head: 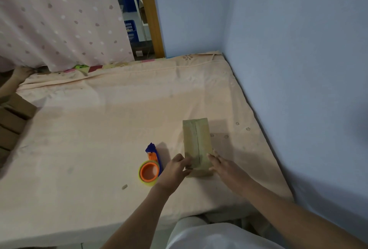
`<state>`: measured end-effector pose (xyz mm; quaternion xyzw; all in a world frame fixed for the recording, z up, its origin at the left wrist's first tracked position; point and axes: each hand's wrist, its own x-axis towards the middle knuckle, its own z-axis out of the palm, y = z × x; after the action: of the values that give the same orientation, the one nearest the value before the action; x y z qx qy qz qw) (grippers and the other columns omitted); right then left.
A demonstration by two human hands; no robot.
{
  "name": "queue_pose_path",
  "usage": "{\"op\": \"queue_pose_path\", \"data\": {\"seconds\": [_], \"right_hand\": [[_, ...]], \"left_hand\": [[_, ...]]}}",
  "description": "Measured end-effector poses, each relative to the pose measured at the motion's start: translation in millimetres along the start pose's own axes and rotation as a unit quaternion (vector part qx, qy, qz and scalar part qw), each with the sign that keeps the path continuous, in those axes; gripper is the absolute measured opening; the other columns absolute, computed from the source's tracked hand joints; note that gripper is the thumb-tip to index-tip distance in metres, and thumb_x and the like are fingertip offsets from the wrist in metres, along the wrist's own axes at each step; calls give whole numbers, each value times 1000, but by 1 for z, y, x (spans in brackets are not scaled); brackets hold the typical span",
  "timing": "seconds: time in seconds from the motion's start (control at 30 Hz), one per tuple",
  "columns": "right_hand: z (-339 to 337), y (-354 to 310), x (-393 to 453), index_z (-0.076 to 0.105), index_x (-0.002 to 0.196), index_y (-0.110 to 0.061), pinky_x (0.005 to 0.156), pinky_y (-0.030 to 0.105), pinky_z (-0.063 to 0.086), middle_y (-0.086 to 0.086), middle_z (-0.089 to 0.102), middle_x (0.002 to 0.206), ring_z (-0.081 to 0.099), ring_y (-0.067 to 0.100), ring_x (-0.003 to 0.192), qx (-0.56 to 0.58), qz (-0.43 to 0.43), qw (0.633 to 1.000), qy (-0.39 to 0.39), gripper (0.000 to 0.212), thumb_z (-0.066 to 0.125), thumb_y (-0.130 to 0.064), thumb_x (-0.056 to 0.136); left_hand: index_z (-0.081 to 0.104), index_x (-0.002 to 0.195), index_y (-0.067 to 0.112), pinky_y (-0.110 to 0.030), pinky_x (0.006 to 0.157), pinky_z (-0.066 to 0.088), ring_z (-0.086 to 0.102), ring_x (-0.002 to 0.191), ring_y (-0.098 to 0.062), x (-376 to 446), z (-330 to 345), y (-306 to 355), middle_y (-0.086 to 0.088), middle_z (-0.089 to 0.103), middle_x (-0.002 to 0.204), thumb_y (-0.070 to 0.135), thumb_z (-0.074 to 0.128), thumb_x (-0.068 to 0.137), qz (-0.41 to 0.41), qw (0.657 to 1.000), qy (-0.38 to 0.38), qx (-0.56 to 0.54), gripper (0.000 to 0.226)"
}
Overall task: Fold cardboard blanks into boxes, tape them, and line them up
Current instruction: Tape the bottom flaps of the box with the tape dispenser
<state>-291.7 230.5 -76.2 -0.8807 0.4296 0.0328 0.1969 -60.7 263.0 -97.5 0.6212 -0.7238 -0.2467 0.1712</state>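
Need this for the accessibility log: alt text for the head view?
Both hands, left hand and right hand, touch the near end of a taped cardboard box on a peach-sheeted bed. An orange tape dispenser lies left of it.

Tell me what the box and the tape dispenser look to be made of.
Box: brown cardboard, matte, with a centre seam that seems taped over. Tape dispenser: probably moulded plastic, glossy orange and blue, holding a yellowish clear tape roll.
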Motion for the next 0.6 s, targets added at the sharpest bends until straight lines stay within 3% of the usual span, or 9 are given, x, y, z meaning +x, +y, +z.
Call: {"op": "queue_pose_path", "data": {"seconds": [0.1,0.23,0.33,0.43,0.5,0.6], "right_hand": [[-4,4,0,4,160,-11,109,30,41,16,-3,167,50,18,134,-13,-10,1000,-12,75,46,4,99],[2,10,-2,0,161,-15,107,34,45,14,-5,167,48,26,136,-13,1,1000,-17,81,43,9,97],[-2,3,-4,3,161,-19,111,34,42,9,-3,168,44,24,140,13,14,1000,-18,80,41,9,97],[-10,-1,-6,8,161,-20,116,33,35,7,0,168,37,21,145,49,30,998,-9,75,40,7,100],[-12,-6,-1,14,160,-19,117,35,33,8,7,168,38,22,144,77,45,996,-11,67,44,-3,103],[-16,-12,8,29,149,-14,111,37,41,14,40,152,49,25,133,101,48,994,-10,58,58,-30,101]], "left_hand": [[65,102,13,-23,74,46,55,84,-16,4,-4,-2,-3,52,100,18,66,92,23,999,-4,24,11],[66,100,14,-30,75,49,56,82,-17,2,-2,-4,-2,52,98,18,65,93,23,999,-12,18,9],[68,103,12,-18,73,46,54,82,-14,2,-3,-7,-2,51,98,9,65,92,19,1000,-19,4,12],[66,119,12,-6,76,42,50,86,-5,4,-9,-3,2,47,103,6,64,93,30,998,-46,-23,27],[63,123,22,-4,76,40,50,88,-5,7,-10,-4,6,48,104,18,68,92,44,998,-53,5,31],[63,113,25,-10,77,42,52,89,-9,11,-8,-1,5,52,102,27,70,90,36,998,-39,36,24]]}}
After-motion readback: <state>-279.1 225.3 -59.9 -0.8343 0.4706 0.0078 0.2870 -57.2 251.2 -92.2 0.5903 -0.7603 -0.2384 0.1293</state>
